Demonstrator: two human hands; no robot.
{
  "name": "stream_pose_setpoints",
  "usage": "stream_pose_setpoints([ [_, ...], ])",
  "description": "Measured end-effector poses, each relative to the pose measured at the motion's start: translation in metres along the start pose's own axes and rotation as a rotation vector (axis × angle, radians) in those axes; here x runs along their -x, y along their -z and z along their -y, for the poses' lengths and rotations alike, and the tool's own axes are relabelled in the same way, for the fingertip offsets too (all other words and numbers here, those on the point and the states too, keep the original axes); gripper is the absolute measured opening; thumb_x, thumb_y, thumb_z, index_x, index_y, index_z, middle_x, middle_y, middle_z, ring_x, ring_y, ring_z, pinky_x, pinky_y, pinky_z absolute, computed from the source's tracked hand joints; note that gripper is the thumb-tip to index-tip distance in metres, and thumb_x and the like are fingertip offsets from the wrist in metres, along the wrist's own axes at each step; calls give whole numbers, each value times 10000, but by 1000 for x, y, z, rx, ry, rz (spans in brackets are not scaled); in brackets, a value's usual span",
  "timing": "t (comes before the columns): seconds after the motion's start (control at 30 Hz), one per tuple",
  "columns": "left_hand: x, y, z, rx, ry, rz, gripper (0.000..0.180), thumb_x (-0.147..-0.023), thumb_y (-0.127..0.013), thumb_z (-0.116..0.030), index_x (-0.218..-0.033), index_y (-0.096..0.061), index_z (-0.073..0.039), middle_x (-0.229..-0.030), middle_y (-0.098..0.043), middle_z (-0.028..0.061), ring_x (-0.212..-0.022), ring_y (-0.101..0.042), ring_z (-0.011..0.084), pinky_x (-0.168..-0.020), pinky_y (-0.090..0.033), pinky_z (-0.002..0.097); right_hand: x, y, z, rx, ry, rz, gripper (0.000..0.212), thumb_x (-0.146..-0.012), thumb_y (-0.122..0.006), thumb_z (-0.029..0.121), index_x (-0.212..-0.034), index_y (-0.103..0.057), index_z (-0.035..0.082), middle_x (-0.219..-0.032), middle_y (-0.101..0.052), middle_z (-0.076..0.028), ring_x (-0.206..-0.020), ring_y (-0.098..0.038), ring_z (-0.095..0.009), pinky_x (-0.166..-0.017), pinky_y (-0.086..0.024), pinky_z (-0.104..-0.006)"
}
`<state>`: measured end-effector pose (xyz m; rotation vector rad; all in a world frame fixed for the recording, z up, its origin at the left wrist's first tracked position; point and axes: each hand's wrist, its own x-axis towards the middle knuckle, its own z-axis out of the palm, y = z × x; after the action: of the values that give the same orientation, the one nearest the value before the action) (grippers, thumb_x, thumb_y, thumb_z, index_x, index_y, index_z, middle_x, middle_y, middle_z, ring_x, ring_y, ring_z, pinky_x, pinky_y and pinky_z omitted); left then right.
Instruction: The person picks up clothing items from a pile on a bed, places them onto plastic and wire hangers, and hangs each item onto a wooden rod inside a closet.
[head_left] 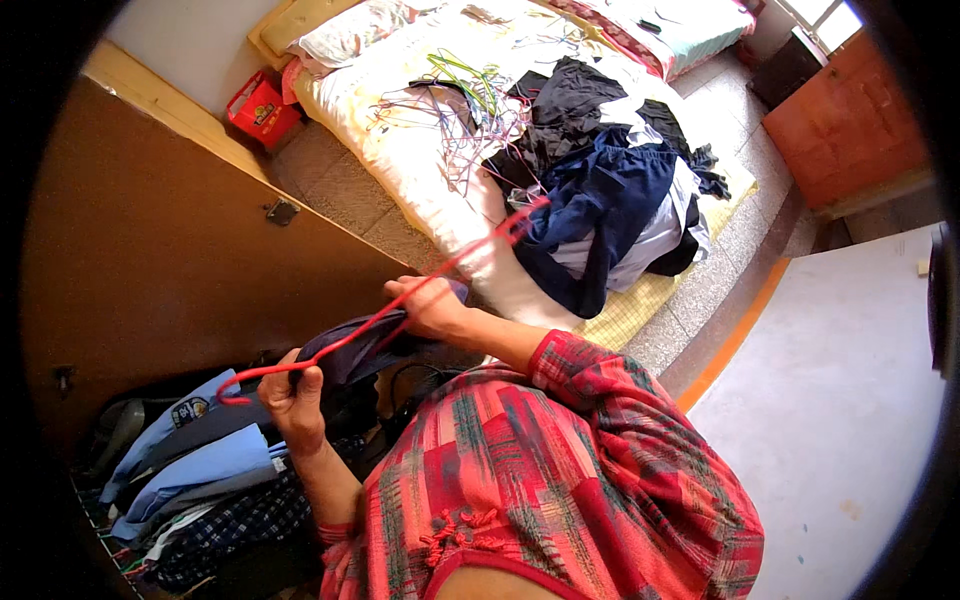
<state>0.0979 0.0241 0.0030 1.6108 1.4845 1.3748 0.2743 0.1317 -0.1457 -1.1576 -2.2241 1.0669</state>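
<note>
My left hand (295,402) is closed around a red clothes hanger (372,322) just past its hook. The hanger slants up to the right, and its far end is blurred over the bed. Farther along it, my right hand (430,306) grips a dark garment (345,358) beside the hanger; whether its fingers also hold the hanger, I cannot tell. The dark cloth hangs between my two hands, its lower part hidden behind my arms. Below my left hand, light blue clothes (215,462) and a dark checked garment (245,525) hang packed together.
A brown wooden door (190,270) stands to the left. Ahead, the bed (385,130) bears a tangle of coloured hangers (468,105) and a clothes heap with navy trousers (620,185). A red bin (263,108) sits by the bed; a white surface (820,400) is at right.
</note>
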Motion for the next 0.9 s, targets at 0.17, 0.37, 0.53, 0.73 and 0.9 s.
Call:
stream_pose_setpoints([
  [0.17, 8, 24, 16, -131, 5, -177, 196, -843, -637, -193, -834, -639, 3, -626, -448, -59, -599, -384, 64, -537, -273, 221, 20, -16, -65, -86, 85, -64, 225, -627, -602, 69, -851, -613, 66, -877, -577, -195, -850, -584, -360, -723, -478, -433],
  [0.37, 24, 38, 23, -134, 102, -199, 215, -859, -609, -180, -785, -603, 22, -577, -423, -37, -564, -353, 73, -510, -258, 253, 29, 32, -64, 57, -183, -296, 160, -666, -616, -12, -824, -612, 12, -770, -638, -139, -715, -634, -260, -642, -502, -352],
  [0.53, 21, 42, 24, -293, 68, -216, 248, -858, -602, -189, -743, -574, 29, -560, -409, -4, -541, -341, 89, -494, -259, 261, 29, 77, -49, -1312, -300, 307, 79, -791, -618, 36, -865, -588, 35, -812, -629, -62, -733, -641, -198, -682, -553, -349],
  [0.73, 35, 42, 43, 52, 128, -266, 139, -853, -626, -146, -751, -645, -55, -614, -443, -101, -570, -334, 29, -514, -240, 220, 21, 91, -10, -1690, -351, -102, 165, -859, -573, 176, -925, -594, 27, -868, -635, -66, -752, -626, -152, -708, -515, -293],
  [0.9, 43, 40, 34, -161, 132, -158, 172, -834, -655, -187, -867, -670, -18, -655, -525, -58, -596, -422, 54, -537, -319, 210, -1, 94, -5, -1388, -321, -218, 155, -845, -604, 177, -836, -611, 23, -736, -624, -41, -602, -579, -114, -566, -468, -241],
])
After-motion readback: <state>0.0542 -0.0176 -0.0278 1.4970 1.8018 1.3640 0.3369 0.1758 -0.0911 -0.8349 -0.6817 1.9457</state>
